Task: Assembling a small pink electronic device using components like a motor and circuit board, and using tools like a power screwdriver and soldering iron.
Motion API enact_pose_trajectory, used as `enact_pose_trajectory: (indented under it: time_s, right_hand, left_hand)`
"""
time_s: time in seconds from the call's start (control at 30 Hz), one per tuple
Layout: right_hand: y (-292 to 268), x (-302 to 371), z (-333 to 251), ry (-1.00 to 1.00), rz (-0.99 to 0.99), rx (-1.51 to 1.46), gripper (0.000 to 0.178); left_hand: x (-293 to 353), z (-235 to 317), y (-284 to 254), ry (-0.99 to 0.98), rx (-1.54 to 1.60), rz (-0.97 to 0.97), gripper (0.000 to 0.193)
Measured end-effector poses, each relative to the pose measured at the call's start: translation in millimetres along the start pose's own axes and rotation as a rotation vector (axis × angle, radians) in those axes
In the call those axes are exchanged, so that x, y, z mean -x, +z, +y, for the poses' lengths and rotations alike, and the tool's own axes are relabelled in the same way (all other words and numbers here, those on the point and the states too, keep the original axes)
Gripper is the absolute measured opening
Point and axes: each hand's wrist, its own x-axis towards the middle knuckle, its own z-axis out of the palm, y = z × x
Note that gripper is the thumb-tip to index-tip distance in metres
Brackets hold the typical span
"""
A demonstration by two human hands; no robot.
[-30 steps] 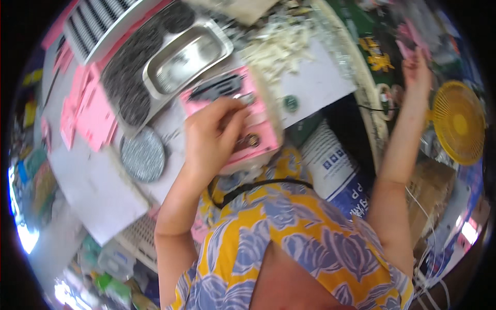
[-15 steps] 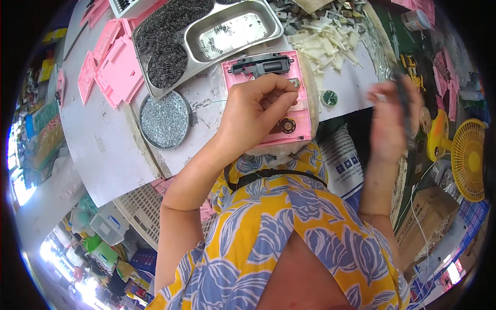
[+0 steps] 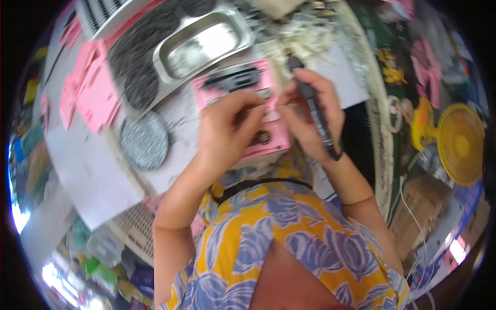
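Note:
A pink plastic housing (image 3: pixel 280 139) lies before me, holding a dark grey elongated part (image 3: pixel 232 79) near its far edge and a small round copper-coloured part (image 3: pixel 264 137) nearer me. Over the housing, my left hand (image 3: pixel 225 129) has its thumb and fingers pinched together; whatever is between them is too small to make out. My right hand (image 3: pixel 323 116) is closed on a slim black tool (image 3: pixel 313 106), held slanting across the palm with its far end above the housing's right side. The right thumb and fingertips are close to the left fingertips. Motion blur hides finer detail.
A metal tray (image 3: pixel 121 106) with dark springs and an inner steel dish (image 3: pixel 160 59) stand far left. Nearer is a round dish of small silvery pieces (image 3: pixel 144 142). Pink panels (image 3: pixel 95 98) lie left, whitish plastic parts (image 3: pixel 305 44) far right, and a yellow fan (image 3: pixel 460 144) at right.
My right hand has come leftward from the right side to the housing, bringing the black tool. My left hand stays pinched over the housing. The whole view has shifted.

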Motion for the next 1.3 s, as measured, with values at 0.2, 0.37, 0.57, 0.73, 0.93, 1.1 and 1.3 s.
enact_pose_trajectory:
  time_s: [0.2, 0.37, 0.57, 0.73, 0.93, 1.1, 1.3]
  right_hand:
    - [-77, 9, -14, 0.038, 0.172, -0.147, 0.025]
    - [-96, 25, -27, 0.103, 0.183, -0.157, 0.027]
    - [-84, 42, -16, 0.156, 0.027, 0.008, 0.023]
    - [-71, 35, -12, 0.136, -0.024, 0.081, 0.024]
    - [-68, 31, -10, 0.139, -0.052, 0.103, 0.023]
    - [-66, 30, -10, 0.132, -0.059, 0.112, 0.023]
    - [-66, 29, -8, 0.134, -0.059, 0.107, 0.024]
  left_hand:
    - [-13, -10, -1, 0.521, -0.441, 0.212, 0.008]
    - [-24, -29, 2, 0.620, -0.605, 0.239, 0.015]
    - [-18, -31, -1, 0.525, -0.631, 0.248, 0.014]
    - [-19, -33, 2, 0.518, -0.679, 0.256, 0.015]
    - [-21, -35, 3, 0.535, -0.700, 0.256, 0.015]
    - [-21, -36, 3, 0.532, -0.714, 0.254, 0.014]
    - [-20, -38, 2, 0.530, -0.705, 0.252, 0.013]
